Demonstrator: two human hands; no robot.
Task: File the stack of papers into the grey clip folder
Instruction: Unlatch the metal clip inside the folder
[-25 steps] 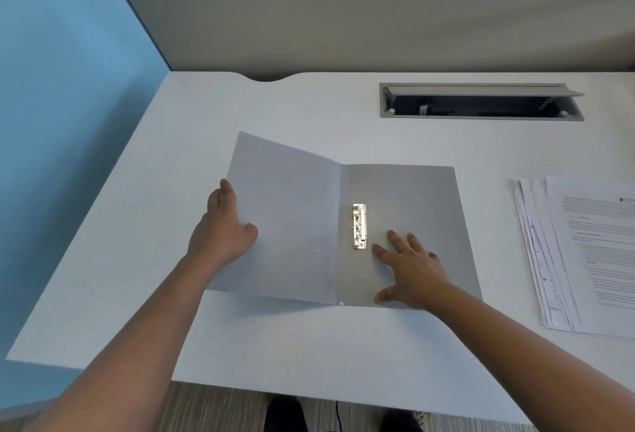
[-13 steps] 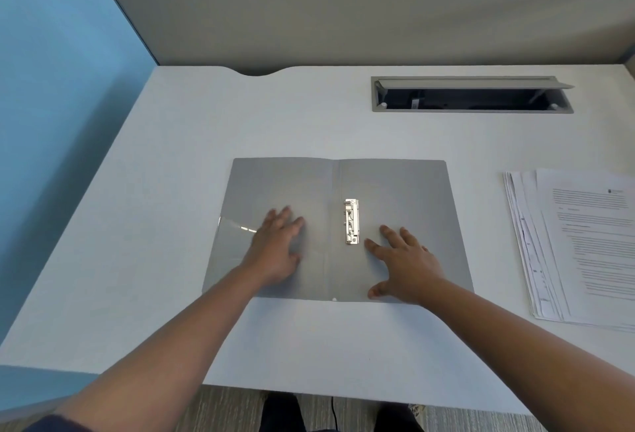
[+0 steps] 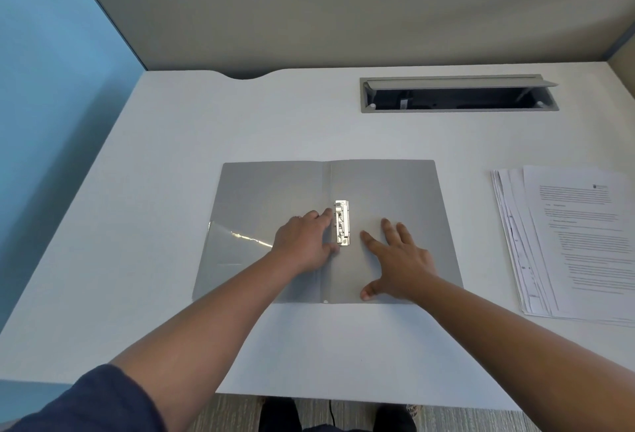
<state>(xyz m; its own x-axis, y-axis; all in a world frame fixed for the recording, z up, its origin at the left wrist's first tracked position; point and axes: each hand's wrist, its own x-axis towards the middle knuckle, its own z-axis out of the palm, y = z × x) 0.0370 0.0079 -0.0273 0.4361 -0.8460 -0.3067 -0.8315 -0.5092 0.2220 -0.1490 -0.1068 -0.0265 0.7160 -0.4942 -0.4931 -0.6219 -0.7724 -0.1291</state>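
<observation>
The grey clip folder [image 3: 385, 187] lies open and flat in the middle of the white desk. Its silver metal clip [image 3: 342, 222] runs beside the spine on the right half. My left hand [image 3: 304, 242] lies on the left flap with its fingertips and thumb touching the clip's left edge. My right hand [image 3: 398, 259] presses flat on the right half, fingers spread, just right of the clip. The stack of printed papers [image 3: 570, 242] lies fanned on the desk to the right of the folder, apart from both hands.
A clear plastic pocket [image 3: 233, 253] covers the lower left flap. An open cable tray slot [image 3: 458, 93] is set into the white desk [image 3: 240, 115] at the back right. A grey partition [image 3: 343, 12] closes the desk's far side; a blue wall stands left.
The left flap has been laid flat from its raised position. My left hand slid right across the flap to the clip. My right hand stayed pressed on the right half.
</observation>
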